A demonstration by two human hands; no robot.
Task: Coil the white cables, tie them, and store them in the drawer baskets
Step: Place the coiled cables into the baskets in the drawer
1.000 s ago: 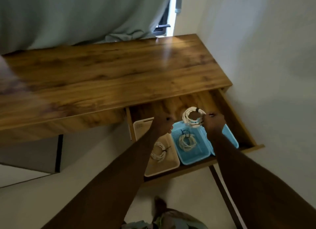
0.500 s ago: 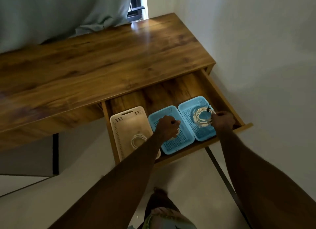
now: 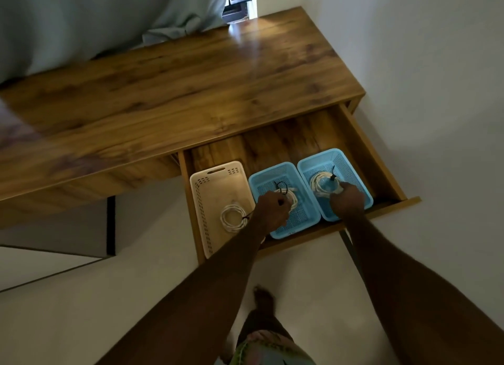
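An open wooden drawer (image 3: 368, 151) holds three baskets side by side. In the cream basket (image 3: 215, 173) on the left lies a coiled white cable (image 3: 234, 217) with a black tie. The middle blue basket (image 3: 272, 169) holds a second tied coil (image 3: 291, 195); my left hand (image 3: 271, 212) is closed over that coil's near edge. A third tied coil (image 3: 319, 184) lies in the right blue basket (image 3: 320, 157), and my right hand (image 3: 347, 201) rests inside with its fingers pinching the coil's near side.
The wooden desk top (image 3: 191, 92) stretches above the drawer, with a grey curtain (image 3: 81, 23) draped at its back and a white wall on the right. My foot (image 3: 262, 299) stands on the pale floor below the drawer front.
My right hand has lowered the third coil from above the drawer into the right blue basket. My left hand has come down onto the coil in the middle basket.
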